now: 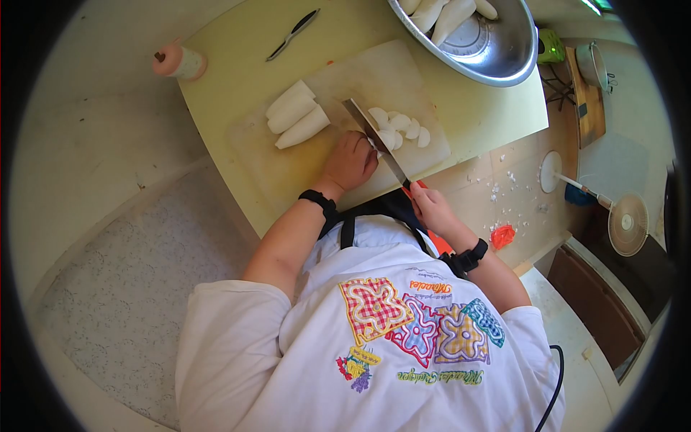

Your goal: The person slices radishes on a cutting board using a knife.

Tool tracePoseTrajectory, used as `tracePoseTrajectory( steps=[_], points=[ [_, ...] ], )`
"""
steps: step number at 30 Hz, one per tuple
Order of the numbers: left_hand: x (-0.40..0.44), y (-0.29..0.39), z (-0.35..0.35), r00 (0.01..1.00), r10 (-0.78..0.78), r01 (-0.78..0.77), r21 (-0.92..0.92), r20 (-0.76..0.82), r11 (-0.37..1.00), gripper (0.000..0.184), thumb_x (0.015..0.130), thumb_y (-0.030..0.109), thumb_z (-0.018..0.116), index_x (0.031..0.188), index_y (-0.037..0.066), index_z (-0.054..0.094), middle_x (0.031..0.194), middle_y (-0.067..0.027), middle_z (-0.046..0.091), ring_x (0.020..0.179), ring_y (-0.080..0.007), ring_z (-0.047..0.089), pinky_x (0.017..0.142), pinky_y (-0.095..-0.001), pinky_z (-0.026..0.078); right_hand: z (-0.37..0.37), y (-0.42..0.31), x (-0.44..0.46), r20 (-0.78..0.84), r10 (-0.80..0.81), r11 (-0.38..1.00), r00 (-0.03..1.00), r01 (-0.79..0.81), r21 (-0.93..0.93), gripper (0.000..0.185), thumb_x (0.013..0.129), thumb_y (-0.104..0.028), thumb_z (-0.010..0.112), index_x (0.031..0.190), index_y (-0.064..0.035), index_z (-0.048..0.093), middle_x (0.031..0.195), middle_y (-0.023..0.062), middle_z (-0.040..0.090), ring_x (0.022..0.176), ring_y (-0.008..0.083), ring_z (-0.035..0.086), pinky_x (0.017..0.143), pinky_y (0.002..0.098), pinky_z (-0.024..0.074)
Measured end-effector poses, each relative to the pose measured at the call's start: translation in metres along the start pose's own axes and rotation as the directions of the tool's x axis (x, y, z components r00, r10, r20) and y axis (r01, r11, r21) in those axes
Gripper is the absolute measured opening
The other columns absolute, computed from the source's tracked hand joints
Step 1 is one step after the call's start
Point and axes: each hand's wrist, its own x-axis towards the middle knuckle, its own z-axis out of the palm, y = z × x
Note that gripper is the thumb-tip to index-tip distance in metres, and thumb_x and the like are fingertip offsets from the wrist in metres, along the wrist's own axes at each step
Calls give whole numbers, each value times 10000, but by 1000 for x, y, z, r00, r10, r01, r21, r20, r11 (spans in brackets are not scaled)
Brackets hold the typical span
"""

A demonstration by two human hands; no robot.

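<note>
My right hand (pixel 430 204) is closed round the black handle of a broad knife (pixel 392 164), whose blade slants up and left across a white cutting board (pixel 273 176). Against the blade's left side, my left hand (pixel 350 160) presses with curled fingers on a white radish piece (pixel 373 146), mostly hidden beneath them. Several thin white slices (pixel 403 127) lie to the right of the blade. Two or more peeled radish lengths (pixel 302 127) rest side by side on the board, up and left of my left hand.
A steel bowl (pixel 520 63) with whole radishes (pixel 452 18) stands at the table's (pixel 497 119) upper right. A peeler or small knife (pixel 293 34) lies near the top, a pink-topped bottle (pixel 180 61) at the upper left. Right, a fan (pixel 628 225) and floor scraps (pixel 507 186).
</note>
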Motion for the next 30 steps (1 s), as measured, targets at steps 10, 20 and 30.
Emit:
tracePoseTrajectory(
  steps=[10, 20, 30],
  points=[
    [0, 1, -1, 1000, -1, 1, -4, 3, 1000, 209, 794, 63, 680, 944, 6, 546, 1002, -208, 561, 921, -388, 553, 811, -451, 474, 1, -2, -5, -4, -13, 1000, 1000, 13, -12, 594, 1035, -492, 449, 659, -37, 523, 602, -16, 465, 576, 106, 417, 548, 297, 364],
    [-1, 0, 2, 1000, -8, 8, -3, -4, 1000, 201, 799, 51, 677, 945, 3, 548, 1000, -205, 566, 909, -386, 555, 802, -450, 474, 0, 0, -5, 41, 16, 999, 999, -17, 31, 609, 1039, -516, 414, 652, -57, 512, 594, -30, 445, 556, 94, 398, 526, 287, 349],
    [3, 2, -3, 1000, 14, -14, 5, -15, 1000, 202, 772, 41, 686, 909, 18, 539, 981, -195, 567, 897, -380, 556, 791, -449, 471, -4, -8, -21, 67, 32, 996, 997, -37, 78, 610, 1034, -546, 400, 655, -80, 510, 591, -47, 424, 541, 75, 372, 499, 274, 319]
  ],
)
